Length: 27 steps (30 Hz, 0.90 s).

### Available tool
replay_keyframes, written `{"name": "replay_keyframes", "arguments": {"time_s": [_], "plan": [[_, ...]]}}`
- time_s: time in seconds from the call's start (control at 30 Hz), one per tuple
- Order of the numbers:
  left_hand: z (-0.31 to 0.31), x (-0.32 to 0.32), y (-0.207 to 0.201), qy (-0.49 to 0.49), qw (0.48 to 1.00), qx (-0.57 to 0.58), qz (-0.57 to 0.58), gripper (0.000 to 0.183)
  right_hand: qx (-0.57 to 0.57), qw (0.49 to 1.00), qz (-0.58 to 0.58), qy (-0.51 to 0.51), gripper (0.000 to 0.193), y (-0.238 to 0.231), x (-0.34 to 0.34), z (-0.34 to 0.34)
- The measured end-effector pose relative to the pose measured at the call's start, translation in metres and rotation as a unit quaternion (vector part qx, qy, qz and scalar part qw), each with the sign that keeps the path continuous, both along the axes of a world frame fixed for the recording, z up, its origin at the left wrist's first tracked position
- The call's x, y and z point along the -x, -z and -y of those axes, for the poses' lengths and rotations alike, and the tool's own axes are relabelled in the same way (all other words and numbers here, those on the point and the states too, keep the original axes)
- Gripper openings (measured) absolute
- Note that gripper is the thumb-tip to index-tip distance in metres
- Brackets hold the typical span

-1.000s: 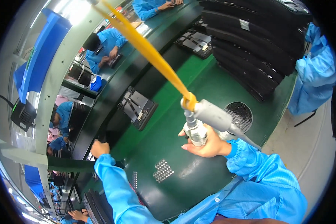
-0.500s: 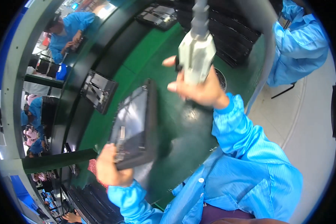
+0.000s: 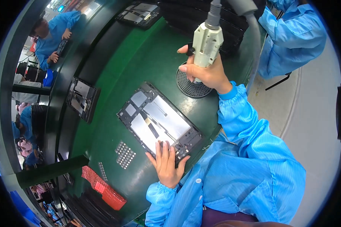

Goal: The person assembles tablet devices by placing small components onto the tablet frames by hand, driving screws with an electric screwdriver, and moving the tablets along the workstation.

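On the green bench lies an opened tablet-like device [image 3: 170,111], black-framed with silver panels and dark ribbon cables inside. My left hand [image 3: 167,166] rests on its near edge, fingers spread and stretched out. An off-white electric screwdriver [image 3: 207,45] hangs from a grey fitting above the bench. My right hand [image 3: 208,75] is closed round its lower end. The tool's tip is mostly hidden by my fingers. Below it sits a round black perforated dish [image 3: 183,85], partly covered by my right hand.
Sheets of small silver pieces [image 3: 125,155] and a red bubble-wrap pouch [image 3: 106,189] lie left of the device. Similar devices [image 3: 81,99] rest on the dark track. Black trays [image 3: 231,28] are stacked at the back. A co-worker's blue sleeve [image 3: 291,41] shows at far right.
The device was tilted up in my left hand and now lies flat, with that hand spread on it. My right hand, still round the screwdriver, has shifted slightly; the silver sheets are now uncovered.
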State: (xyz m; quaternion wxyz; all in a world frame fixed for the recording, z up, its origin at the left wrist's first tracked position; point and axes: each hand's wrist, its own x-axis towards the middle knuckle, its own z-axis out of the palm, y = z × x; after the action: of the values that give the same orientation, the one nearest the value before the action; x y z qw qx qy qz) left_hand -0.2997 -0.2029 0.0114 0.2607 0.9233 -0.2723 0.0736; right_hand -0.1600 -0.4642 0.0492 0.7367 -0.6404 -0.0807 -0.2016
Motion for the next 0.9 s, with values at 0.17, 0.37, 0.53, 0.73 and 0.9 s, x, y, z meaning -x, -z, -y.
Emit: {"name": "replay_keyframes", "arguments": {"time_s": [0.17,0.37,0.53,0.73,0.9], "plan": [[0.023,-0.010,0.005,-0.034,0.999,0.020,0.011,0.053,0.024,1.000,-0.010,0.002,0.037,0.005,-0.002,0.003],[0.029,-0.016,0.002,-0.039,0.999,0.031,0.000,0.049,0.024,0.999,-0.024,-0.001,0.030,0.010,-0.009,0.004],[0.017,-0.018,-0.005,-0.021,0.998,0.044,-0.029,0.044,0.021,0.998,-0.059,-0.005,0.029,0.011,-0.012,0.001],[0.008,-0.019,-0.006,-0.032,0.994,0.086,-0.052,0.038,0.018,0.999,-0.036,-0.004,0.028,0.011,-0.013,0.001],[0.007,-0.021,-0.004,-0.031,0.994,0.093,-0.045,0.036,0.025,0.999,-0.042,-0.006,0.028,0.010,-0.013,0.001]]}}
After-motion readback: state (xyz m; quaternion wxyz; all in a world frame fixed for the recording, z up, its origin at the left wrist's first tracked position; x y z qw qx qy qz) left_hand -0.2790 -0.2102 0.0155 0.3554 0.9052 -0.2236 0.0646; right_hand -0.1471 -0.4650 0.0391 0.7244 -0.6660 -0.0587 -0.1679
